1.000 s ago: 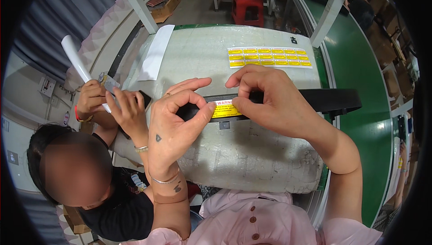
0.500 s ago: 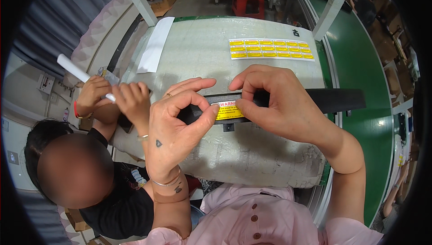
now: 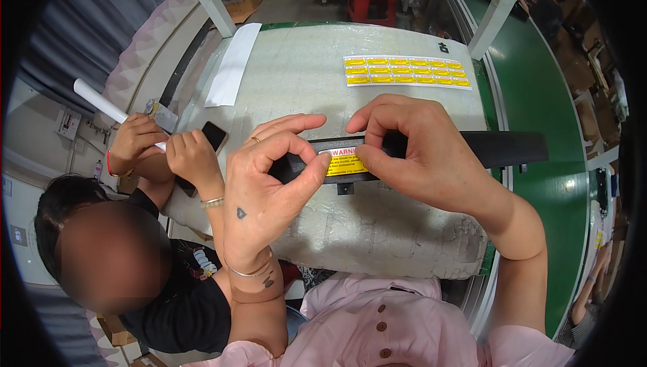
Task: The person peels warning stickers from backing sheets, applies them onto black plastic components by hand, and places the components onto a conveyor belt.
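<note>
Your left hand [image 3: 269, 185] and right hand [image 3: 418, 151] pinch a yellow warning label [image 3: 342, 163] onto the black bar [image 3: 499, 149]; the label sheet [image 3: 404, 71] lies well apart, and a co-worker's hands [image 3: 168, 151] crowd the table's left edge [image 3: 195, 97].

Count, head view: 1 long black plastic bar [image 3: 502, 148] bearing 1 yellow warning label [image 3: 342, 163]; 1 sheet of yellow labels [image 3: 404, 71] in 2 rows, labels per row not countable with certainty; 1 blank white backing strip [image 3: 234, 62]. Hands: 2 of the wearer, left hand [image 3: 266, 188] and right hand [image 3: 421, 148], plus 2 co-worker hands [image 3: 162, 148]. Also 1 white rolled tube [image 3: 108, 105], 1 black phone [image 3: 214, 135], 1 red stool [image 3: 375, 0], 1 white padded worktable [image 3: 377, 225].
</note>
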{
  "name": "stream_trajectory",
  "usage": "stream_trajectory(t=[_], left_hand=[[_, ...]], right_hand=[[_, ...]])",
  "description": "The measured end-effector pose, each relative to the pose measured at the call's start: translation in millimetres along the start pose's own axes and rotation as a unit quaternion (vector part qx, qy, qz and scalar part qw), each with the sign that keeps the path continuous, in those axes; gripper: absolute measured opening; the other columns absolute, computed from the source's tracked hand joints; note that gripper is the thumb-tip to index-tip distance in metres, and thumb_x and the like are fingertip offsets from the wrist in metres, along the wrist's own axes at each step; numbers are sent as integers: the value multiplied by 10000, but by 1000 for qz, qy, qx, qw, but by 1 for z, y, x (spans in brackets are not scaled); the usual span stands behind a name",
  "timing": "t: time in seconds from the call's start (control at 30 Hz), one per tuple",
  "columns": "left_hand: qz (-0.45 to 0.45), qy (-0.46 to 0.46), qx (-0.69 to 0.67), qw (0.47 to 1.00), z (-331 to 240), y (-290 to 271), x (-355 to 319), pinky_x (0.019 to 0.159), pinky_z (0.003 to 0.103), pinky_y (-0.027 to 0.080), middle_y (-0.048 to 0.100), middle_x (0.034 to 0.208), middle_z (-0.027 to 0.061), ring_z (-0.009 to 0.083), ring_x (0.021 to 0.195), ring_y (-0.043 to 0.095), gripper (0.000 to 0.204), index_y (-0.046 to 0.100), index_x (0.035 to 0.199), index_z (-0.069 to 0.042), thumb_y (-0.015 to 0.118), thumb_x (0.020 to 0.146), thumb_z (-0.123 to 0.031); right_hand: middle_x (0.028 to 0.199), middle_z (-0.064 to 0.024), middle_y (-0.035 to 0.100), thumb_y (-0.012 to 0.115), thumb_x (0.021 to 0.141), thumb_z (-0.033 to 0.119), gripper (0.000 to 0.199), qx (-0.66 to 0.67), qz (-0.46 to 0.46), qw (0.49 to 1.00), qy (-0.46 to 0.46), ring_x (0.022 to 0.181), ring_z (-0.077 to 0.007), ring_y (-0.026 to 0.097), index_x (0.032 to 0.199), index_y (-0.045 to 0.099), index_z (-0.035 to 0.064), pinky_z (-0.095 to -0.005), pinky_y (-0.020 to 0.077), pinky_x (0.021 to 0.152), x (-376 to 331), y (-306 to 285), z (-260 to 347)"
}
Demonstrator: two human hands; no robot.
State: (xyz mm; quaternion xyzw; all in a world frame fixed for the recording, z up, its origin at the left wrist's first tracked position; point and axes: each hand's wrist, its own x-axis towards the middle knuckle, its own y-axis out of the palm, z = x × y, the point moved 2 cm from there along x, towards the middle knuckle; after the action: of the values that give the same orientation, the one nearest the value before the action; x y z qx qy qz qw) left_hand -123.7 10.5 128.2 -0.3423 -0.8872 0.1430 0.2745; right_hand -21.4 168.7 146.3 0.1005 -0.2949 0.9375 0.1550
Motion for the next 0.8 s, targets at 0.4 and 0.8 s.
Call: stream_trajectory(t=[0.4,0.8], left_hand=[[0,6,20,1000,-1,-1,-4,885,319,438,686,1032,126,244,1003,610,136,591,686,-10,713,717,-60],[2,18,33,999,-2,0,-2,886,318,432,687,1026,124,237,993,610,147,582,677,-18,721,707,-55]], right_hand=[[796,-166,639,605,710,40,118,-6,0,1000,-2,641,-300,605,663,566,-61,-360,464,575,-3,2,1],[796,-163,634,613,701,41,128,-16,0,1000,-13,655,-309,597,636,552,-52,-372,462,591,-2,1,-1]])
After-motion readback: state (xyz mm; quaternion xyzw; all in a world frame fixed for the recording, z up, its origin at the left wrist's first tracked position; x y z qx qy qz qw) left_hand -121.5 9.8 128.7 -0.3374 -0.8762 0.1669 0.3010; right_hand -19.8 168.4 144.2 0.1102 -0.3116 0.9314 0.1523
